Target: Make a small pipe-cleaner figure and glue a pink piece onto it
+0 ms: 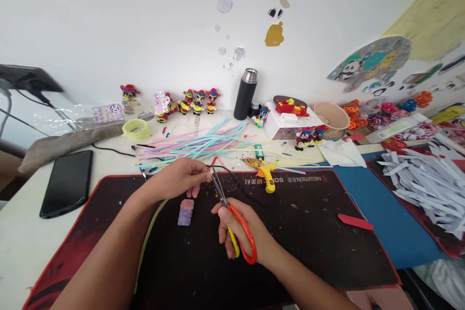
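Observation:
My right hand [256,230] is wrapped round the orange and yellow handles of a pair of scissors [246,232]. The blades point up and away, their tips close to the fingers of my left hand [183,177]. Thumb and fingertips of that left hand are pinched on a pale yellow-green pipe cleaner [153,223]. A small end shows at the fingertips beside the blades; the long part runs down behind my left wrist. Below the left hand, a small pink and purple fuzzy block [185,212] lies on the black mat [298,247].
Behind the hands lies a pile of pastel pipe cleaners [203,140]. A yellow glue gun [267,174] with a black cord rests at the mat's back edge. A phone [68,183] is at left, a black flask [246,94] by the wall, white paper strips [428,184] at right.

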A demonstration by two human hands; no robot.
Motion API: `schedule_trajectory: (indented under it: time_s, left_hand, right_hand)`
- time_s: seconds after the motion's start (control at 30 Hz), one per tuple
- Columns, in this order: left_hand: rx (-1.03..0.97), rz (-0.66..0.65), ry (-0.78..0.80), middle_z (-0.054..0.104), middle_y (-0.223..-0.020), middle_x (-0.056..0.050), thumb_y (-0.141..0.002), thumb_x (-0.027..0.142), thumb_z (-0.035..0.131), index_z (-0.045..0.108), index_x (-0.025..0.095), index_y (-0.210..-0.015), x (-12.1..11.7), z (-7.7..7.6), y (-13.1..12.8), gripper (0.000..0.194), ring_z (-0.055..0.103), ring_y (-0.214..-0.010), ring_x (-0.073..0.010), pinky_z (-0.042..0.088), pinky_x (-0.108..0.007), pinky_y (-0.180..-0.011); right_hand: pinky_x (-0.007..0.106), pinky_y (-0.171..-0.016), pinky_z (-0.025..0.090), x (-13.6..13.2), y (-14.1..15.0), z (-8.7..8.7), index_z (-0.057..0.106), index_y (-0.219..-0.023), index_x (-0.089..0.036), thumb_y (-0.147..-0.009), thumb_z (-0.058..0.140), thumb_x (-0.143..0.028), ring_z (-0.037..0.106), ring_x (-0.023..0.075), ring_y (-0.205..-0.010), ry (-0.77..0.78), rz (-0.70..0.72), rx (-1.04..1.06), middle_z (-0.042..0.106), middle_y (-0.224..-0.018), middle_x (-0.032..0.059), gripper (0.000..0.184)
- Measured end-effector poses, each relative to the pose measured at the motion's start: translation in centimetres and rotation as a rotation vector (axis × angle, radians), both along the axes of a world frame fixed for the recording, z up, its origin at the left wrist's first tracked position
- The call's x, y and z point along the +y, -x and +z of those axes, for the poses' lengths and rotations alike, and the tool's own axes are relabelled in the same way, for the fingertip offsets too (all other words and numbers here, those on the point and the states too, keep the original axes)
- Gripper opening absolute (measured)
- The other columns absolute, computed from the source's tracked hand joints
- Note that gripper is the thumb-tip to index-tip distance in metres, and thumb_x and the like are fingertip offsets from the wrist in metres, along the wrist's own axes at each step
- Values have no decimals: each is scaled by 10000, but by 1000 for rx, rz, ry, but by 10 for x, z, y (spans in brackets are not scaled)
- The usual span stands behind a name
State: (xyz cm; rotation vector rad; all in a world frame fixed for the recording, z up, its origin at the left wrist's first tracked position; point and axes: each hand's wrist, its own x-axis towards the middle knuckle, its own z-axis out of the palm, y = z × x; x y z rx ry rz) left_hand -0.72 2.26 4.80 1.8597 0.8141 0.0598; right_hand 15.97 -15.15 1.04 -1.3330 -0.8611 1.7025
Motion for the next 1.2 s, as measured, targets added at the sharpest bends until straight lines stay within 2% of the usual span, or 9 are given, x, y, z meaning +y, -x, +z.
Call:
schedule_trajectory:
  time_s: [0.1,0.27,0.33,0.53,0.67,0.83,0.93,1.0,1.2]
  left_hand:
    - [54,3,-82,682,-604,12,-934,598,540,655,217,-797,4,-4,2,421,600,-542,-168,393,-255,-543]
    - [197,5,-449,718,-767,-47,-958,451,501,645,219,-805,5,-15,-4,312,613,-706,-226,370,-304,-639]
    - [236,-19,-516,738,-858,-69,-975,419,488,657,219,-891,2,-19,-6,275,637,-761,-251,363,-319,-657]
    - [347,-108,-577,764,-1027,-110,-1010,418,482,644,215,-1093,-4,-25,-14,273,703,-931,-318,403,-337,-700]
    - [427,-122,-619,771,-1047,-129,-1006,404,506,646,200,-1119,-9,-27,-22,272,718,-946,-336,414,-343,-689]
    - [436,-140,-686,767,-1020,-139,-1038,364,438,661,190,-1088,-11,-31,-27,287,717,-934,-328,406,-344,-686]
    - [401,-130,-685,761,-1001,-121,-1032,334,453,668,199,-1047,-10,-34,-26,255,705,-919,-300,391,-328,-686]
    - [346,-94,-645,750,-939,-89,-1021,337,475,662,209,-1000,-9,-33,-25,227,685,-838,-265,368,-313,-661]
    - [68,-15,-493,684,-786,-5,-982,359,512,626,212,-907,-10,-17,-20,200,576,-659,-180,323,-281,-624]
  right_hand:
    - [200,-350,399,1,-1,0,543,-1041,-198,-849,597,-818,524,106,-353,-1,-21,-8,599,-598,-66,651]
    - [200,-351,381,3,-10,3,569,-1071,-190,-875,628,-753,501,97,-339,-60,-108,-50,571,-575,-83,599]
    - [201,-357,382,4,-14,3,580,-1082,-182,-886,641,-724,506,100,-347,-74,-146,-55,568,-571,-82,579]
    - [214,-361,396,4,-14,-3,580,-1116,-173,-923,628,-682,515,112,-358,-72,-195,15,578,-581,-73,546]
    - [218,-367,411,4,-11,-7,577,-1113,-172,-923,638,-669,517,112,-357,-72,-199,53,581,-582,-73,535]
    - [220,-374,437,7,-12,-11,565,-1116,-183,-933,657,-626,525,113,-361,-93,-212,95,589,-586,-75,488]
    - [217,-375,437,12,-13,-12,567,-1099,-188,-909,693,-606,519,113,-353,-111,-243,74,573,-557,-86,475]
    - [213,-378,435,16,-13,-12,569,-1090,-193,-894,711,-596,518,113,-351,-125,-256,54,563,-536,-92,471]
    - [206,-370,420,29,-14,-9,570,-1046,-206,-855,733,-602,528,116,-347,-135,-262,13,553,-525,-99,469]
